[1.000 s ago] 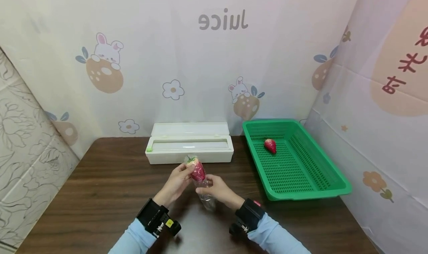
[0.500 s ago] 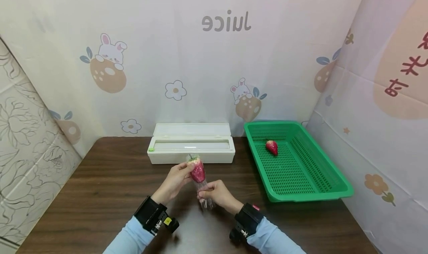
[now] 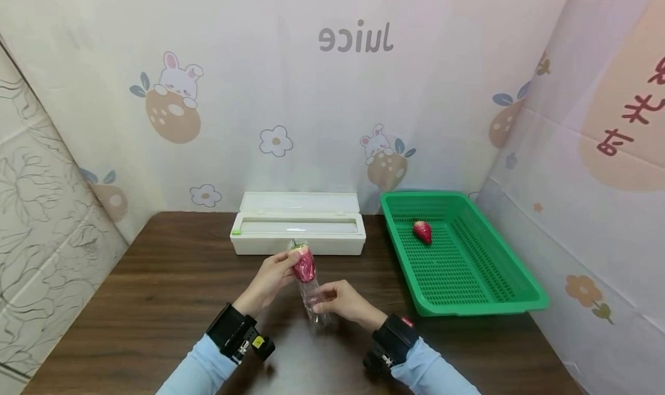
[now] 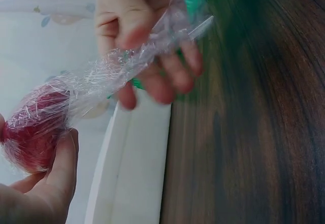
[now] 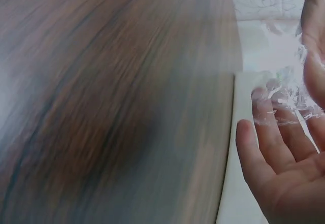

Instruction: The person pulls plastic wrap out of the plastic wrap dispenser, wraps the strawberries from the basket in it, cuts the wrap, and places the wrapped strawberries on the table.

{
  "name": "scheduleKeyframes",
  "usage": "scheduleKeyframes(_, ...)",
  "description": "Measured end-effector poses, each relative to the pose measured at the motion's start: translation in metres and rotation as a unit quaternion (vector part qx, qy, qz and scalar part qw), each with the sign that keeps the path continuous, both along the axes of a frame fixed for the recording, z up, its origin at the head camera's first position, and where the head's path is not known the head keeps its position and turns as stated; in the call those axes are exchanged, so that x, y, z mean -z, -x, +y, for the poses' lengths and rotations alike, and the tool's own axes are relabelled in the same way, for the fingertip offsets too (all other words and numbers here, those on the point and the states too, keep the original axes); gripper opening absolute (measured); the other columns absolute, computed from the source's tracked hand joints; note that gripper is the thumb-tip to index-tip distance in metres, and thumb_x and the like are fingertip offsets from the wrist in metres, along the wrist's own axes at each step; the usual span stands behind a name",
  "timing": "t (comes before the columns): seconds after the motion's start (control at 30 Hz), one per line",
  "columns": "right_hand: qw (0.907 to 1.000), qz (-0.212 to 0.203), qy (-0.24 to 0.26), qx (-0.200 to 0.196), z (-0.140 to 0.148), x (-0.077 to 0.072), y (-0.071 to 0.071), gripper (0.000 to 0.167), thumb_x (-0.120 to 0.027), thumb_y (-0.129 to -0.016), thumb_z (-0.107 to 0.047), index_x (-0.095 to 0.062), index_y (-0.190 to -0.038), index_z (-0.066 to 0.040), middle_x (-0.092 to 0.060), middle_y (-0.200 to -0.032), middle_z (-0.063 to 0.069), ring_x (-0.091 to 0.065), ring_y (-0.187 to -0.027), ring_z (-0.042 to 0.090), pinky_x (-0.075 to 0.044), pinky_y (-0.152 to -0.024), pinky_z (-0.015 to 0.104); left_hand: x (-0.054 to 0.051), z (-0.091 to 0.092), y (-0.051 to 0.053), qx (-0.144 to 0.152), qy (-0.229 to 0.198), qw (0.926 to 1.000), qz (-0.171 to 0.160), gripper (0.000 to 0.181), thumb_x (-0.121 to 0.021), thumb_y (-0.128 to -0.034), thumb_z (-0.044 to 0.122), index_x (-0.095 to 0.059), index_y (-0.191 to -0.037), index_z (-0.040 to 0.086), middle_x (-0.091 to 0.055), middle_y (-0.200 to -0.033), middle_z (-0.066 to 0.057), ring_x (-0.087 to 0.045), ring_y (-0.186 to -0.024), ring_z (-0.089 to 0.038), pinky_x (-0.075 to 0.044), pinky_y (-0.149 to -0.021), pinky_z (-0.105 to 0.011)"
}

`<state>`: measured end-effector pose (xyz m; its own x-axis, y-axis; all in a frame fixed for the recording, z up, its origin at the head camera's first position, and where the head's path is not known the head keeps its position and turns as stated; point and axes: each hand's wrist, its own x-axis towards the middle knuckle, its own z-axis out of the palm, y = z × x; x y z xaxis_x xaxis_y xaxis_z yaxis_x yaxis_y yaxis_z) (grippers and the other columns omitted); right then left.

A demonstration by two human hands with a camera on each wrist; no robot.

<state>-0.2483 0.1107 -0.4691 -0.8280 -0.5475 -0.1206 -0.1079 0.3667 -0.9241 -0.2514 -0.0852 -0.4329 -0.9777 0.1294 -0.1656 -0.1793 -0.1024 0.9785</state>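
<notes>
The right hand is loose and wide around the crinkly clear plastic tail. The left hand pinches the pointy red wrapped strawberry, before a long white box. Wrapping seems underway; the tail likely needs twisting.

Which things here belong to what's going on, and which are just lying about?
Belonging, I'd judge: left hand, right hand, wrapped strawberry, clear film; likely white box, green basket, loose strawberry.

Seemingly just around: printed cloth, brown table.
</notes>
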Motion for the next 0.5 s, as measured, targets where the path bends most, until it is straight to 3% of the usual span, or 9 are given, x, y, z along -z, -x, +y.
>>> scheduleKeyframes(0.1, 0.9999, 0.011, -0.013, 0.000, 0.000, 0.002, -0.001, 0.024, -0.071, -0.079, -0.017, -0.069, -0.098, -0.002, -0.068, -0.090, 0.010, -0.059, -0.076, 0.011, -0.048, -0.065, 0.025, -0.002, -0.002, -0.001, 0.003, 0.001, 1.0000, 0.006, 0.055, -0.052, -0.0922, 0.034, -0.043, -0.131, -0.004, -0.050, -0.128, -0.023, -0.051, -0.117, -0.032, -0.040, -0.098, -0.041)
scheduleKeyframes(0.17, 0.9991, 0.031, -0.020, 0.023, -0.001, 0.003, -0.002, 0.027, -0.072, -0.078, -0.019, -0.068, -0.099, -0.003, -0.068, -0.093, 0.010, -0.059, -0.080, 0.012, -0.049, -0.067, 0.026, -0.004, -0.003, 0.000, 0.006, 0.013, 0.9998, 0.012, 0.057, -0.053, -0.0914, 0.036, -0.043, -0.131, -0.003, -0.049, -0.129, -0.023, -0.051, -0.118, -0.032, -0.039, -0.100, -0.042)
scheduleKeyframes(0.23, 0.9963, 0.044, -0.010, 0.074, -0.002, 0.001, -0.004, 0.032, -0.074, -0.076, -0.022, -0.066, -0.101, -0.002, -0.067, -0.094, 0.009, -0.059, -0.082, 0.014, -0.049, -0.068, 0.027, -0.008, -0.005, 0.001, 0.003, 0.028, 0.9994, 0.019, 0.057, -0.054, -0.0908, 0.037, -0.043, -0.131, -0.002, -0.049, -0.130, -0.022, -0.051, -0.118, -0.032, -0.038, -0.100, -0.043)
scheduleKeyframes(0.3, 0.9895, 0.032, 0.011, 0.140, -0.003, -0.002, -0.006, 0.035, -0.073, -0.077, -0.028, -0.065, -0.098, -0.002, -0.065, -0.090, 0.006, -0.058, -0.079, 0.013, -0.049, -0.067, 0.026, -0.011, -0.007, 0.002, -0.009, 0.049, 0.9984, 0.026, 0.057, -0.055, -0.0898, 0.038, -0.044, -0.131, 0.000, -0.049, -0.130, -0.020, -0.050, -0.118, -0.032, -0.038, -0.100, -0.043)
scheduleKeyframes(0.37, 0.9830, -0.030, 0.051, 0.174, -0.002, -0.007, -0.008, 0.038, -0.069, -0.080, -0.035, -0.064, -0.093, 0.000, -0.064, -0.082, 0.004, -0.057, -0.071, 0.012, -0.048, -0.063, 0.025, -0.014, -0.009, 0.002, -0.021, 0.066, 0.9970, 0.037, 0.056, -0.056, -0.0889, 0.039, -0.046, -0.130, 0.002, -0.050, -0.130, -0.019, -0.049, -0.120, -0.031, -0.038, -0.100, -0.044)
scheduleKeyframes(0.43, 0.9715, -0.133, 0.100, 0.168, -0.001, -0.010, -0.010, 0.047, -0.060, -0.085, -0.044, -0.063, -0.093, 0.002, -0.062, -0.076, 0.003, -0.057, -0.066, 0.010, -0.047, -0.061, 0.023, -0.016, -0.010, 0.000, -0.025, 0.075, 0.9956, 0.050, 0.054, -0.057, -0.0887, 0.038, -0.047, -0.129, 0.003, -0.051, -0.129, -0.018, -0.048, -0.121, -0.031, -0.039, -0.099, -0.043)
scheduleKeyframes(0.5, 0.9469, -0.258, 0.145, 0.125, -0.001, -0.012, -0.012, 0.059, -0.050, -0.088, -0.050, -0.060, -0.102, 0.006, -0.064, -0.078, 0.004, -0.060, -0.067, 0.010, -0.049, -0.063, 0.021, -0.017, -0.010, -0.003, -0.016, 0.084, 0.9939, 0.070, 0.053, -0.057, -0.0885, 0.037, -0.048, -0.129, 0.005, -0.052, -0.129, -0.016, -0.048, -0.121, -0.030, -0.040, -0.098, -0.043)
